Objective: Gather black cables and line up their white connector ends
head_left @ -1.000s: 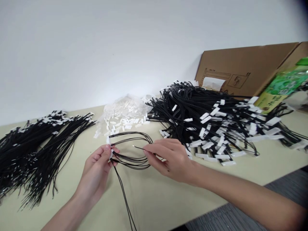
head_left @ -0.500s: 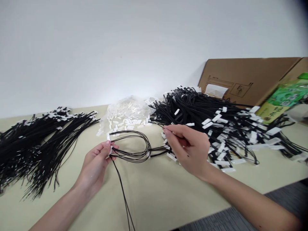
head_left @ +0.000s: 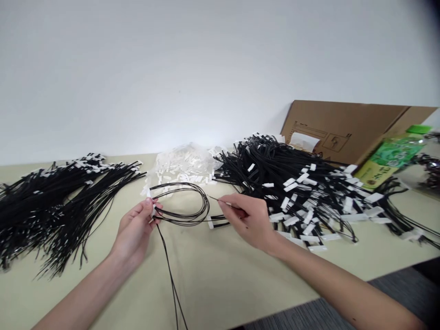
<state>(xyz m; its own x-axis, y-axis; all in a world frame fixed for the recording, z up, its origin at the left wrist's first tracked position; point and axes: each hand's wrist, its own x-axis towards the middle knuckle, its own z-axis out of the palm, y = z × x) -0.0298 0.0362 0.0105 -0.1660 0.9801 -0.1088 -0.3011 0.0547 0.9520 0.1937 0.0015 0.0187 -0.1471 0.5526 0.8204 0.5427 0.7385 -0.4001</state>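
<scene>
Pinching a small white tab (head_left: 152, 211) between thumb and fingers, the left hand (head_left: 134, 231) holds a few looped black cords (head_left: 187, 206) near the middle of the table (head_left: 220, 279); their tails run down toward the near edge. Right hand (head_left: 250, 220) is closed in a narrow pinch on one thin cord end (head_left: 220, 200) just right of the loop, its tip pointing left. One white tag (head_left: 210, 223) lies flat beside that hand. Big heap of tagged black cords (head_left: 302, 192) toward the right edge, another black bundle (head_left: 55, 201) at the left edge. Clear bag of white clips (head_left: 182, 165) at the far edge, mid. Cardboard box (head_left: 343, 130) and green packet (head_left: 388, 160) at the far right corner.
</scene>
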